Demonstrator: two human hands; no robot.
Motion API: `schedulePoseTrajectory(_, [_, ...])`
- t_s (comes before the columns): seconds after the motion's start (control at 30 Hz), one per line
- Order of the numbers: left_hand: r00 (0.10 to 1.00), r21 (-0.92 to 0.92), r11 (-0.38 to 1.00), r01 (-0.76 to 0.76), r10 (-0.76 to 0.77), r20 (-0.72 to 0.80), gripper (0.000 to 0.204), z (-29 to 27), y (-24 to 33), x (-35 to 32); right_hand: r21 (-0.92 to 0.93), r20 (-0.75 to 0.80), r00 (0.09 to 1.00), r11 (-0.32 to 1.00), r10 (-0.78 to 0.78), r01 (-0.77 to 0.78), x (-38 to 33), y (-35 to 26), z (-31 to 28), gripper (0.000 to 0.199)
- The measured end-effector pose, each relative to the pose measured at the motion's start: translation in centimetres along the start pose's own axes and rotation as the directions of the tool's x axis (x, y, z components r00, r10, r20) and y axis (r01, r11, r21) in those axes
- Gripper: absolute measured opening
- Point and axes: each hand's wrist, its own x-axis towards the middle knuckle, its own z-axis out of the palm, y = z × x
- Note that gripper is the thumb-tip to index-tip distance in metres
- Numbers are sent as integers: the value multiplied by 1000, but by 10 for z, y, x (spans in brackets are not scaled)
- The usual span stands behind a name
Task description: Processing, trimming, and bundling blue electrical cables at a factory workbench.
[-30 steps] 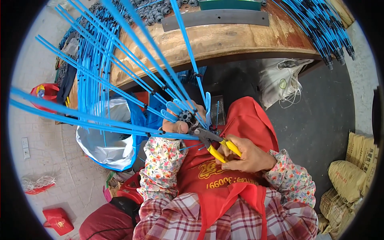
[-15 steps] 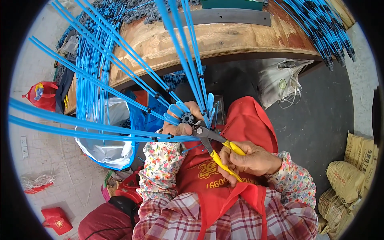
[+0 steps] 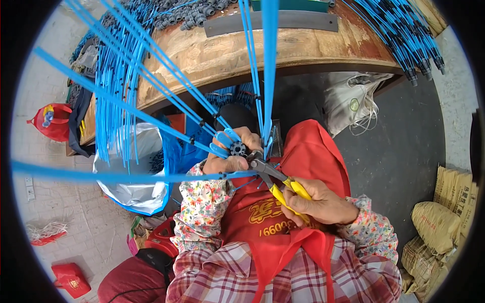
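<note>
My left hand is closed around a black toothed hub, its thumb lying just below the hub's face. Long blue rods with small black clips fan out from it to the left and upward. My right hand grips pliers with yellow handles, fingers wrapped round both. The dark metal head of the pliers meets the lower right side of the hub, by the blue rod ends. What lies between the jaws is too small to make out.
Ahead, a curved wooden table carries a flat grey bar, grey fittings and blue-rod bundles. A silver-lined bag stands at left. A white bag hangs under the table; sacks lie at right.
The hub and its rods have turned slightly; the upright rods swung right and some pairs now overlap. The pliers moved a little right, and their handles look somewhat closer together.
</note>
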Motion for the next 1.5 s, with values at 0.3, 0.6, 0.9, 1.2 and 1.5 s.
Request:
schedulePoseTrajectory(0.3, [1000, -114, 993, -6, 7, 13, 39, 15, -2, -1, -439, -99, 994, 895, 43, -83, -17, -36, 0, 35])
schedulePoseTrajectory(0.6, [992, -41, 998, 48, -53, -112, 30, 30, -3, 1, -721, -94, 995, 686, 39, -95, -20, -63, -6, 29])
schedulePoseTrajectory(0.9, [998, 144, 988, 55, -49, -47, 32, -1, -5, 15, -842, -132, 968, 539, -211, 3, -2, -44, -3, 34])
schedulePoseTrajectory(1.2, [861, 84, 973, -214, 229, -454, 29, 3, 17, 8, -960, -54, 860, 264, -507, 96, 8, -98, -27, 32])
schedulePoseTrajectory(1.5, [844, 123, 953, -279, 304, -442, 32, 7, 20, 7, -895, 197, 662, -409, -723, -180, 66, -163, -68, 41])
